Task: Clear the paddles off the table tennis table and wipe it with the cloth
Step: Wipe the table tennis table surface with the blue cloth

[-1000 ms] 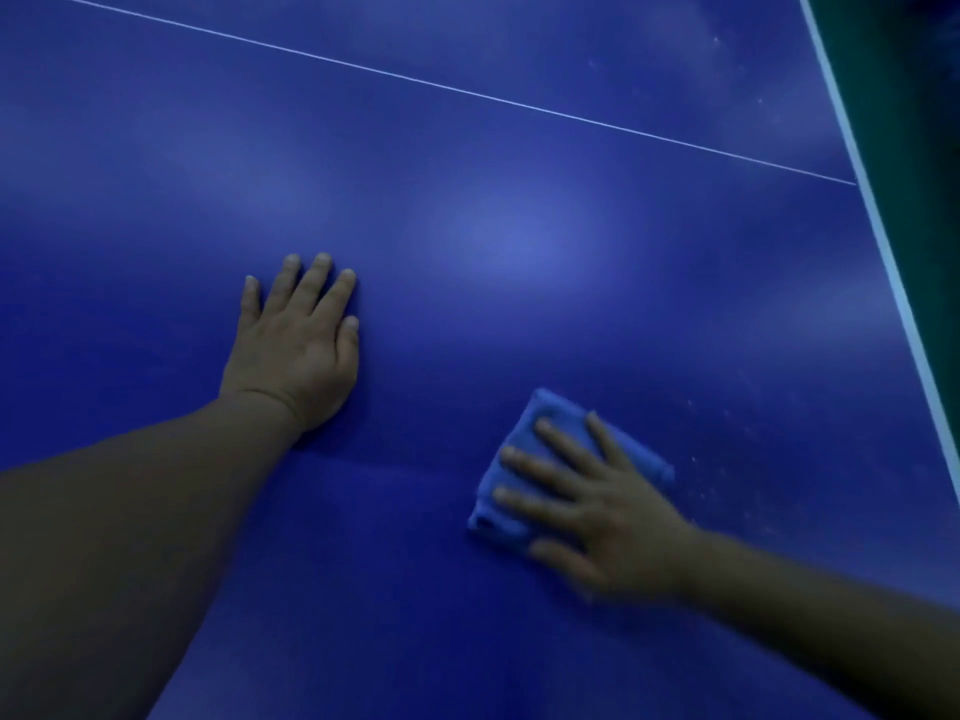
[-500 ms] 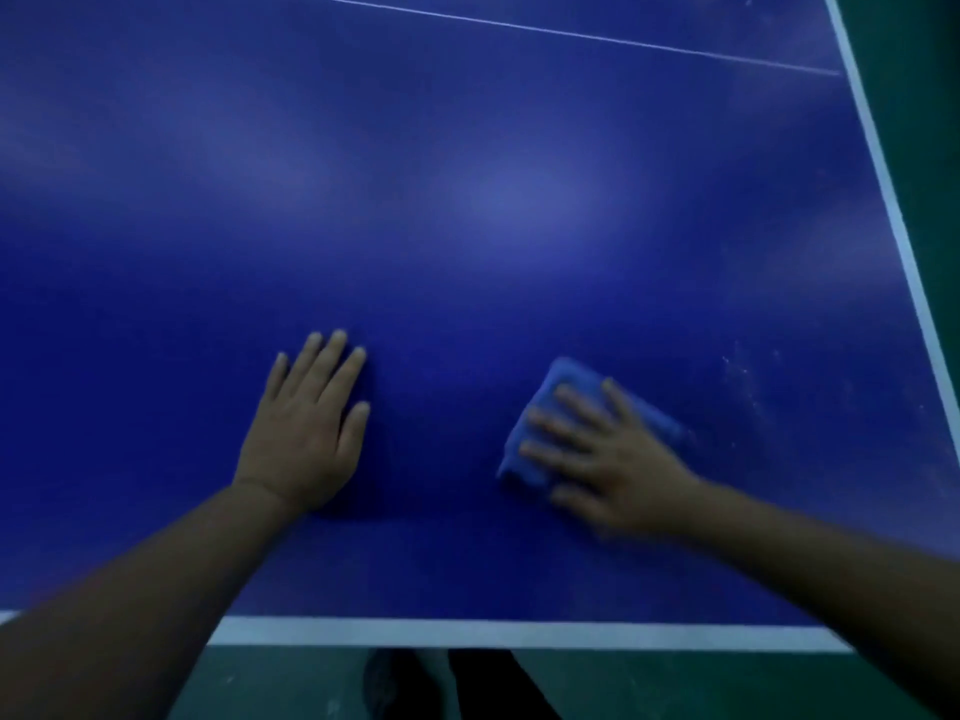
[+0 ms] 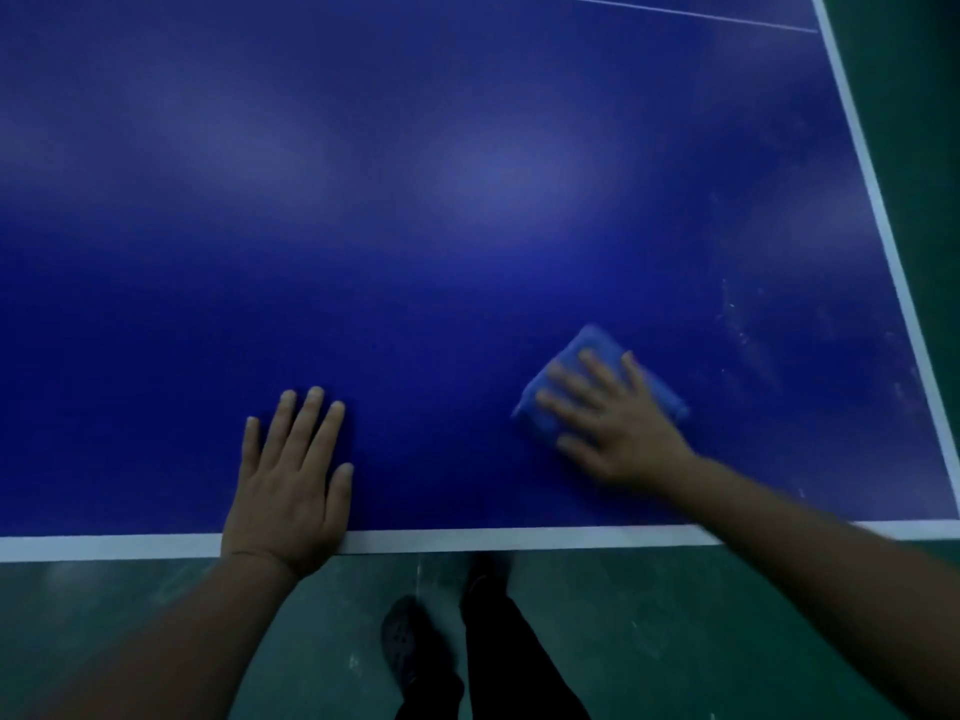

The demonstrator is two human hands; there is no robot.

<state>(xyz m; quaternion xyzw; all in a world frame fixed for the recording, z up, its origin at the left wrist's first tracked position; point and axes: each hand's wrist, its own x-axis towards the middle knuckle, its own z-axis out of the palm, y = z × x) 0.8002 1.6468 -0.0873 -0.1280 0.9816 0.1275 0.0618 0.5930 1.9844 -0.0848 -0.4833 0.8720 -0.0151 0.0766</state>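
looks like an indoor sports/rec hall, prob. a table tennis room. evidence: blue table tennis table (image 3: 467,226) w/ white edge lines (image 3: 519,538) & a thin centre line (image 3: 675,12), matte playing surface w/ soft glare from overhead lights. green sports-type floor (image 3: 701,631) under & beside it, scuffed. lighting dim, no daylight visible.

Blue table tennis table (image 3: 467,226), white edge lines; folded blue cloth (image 3: 587,350) near-right on it (pale specks farther right).
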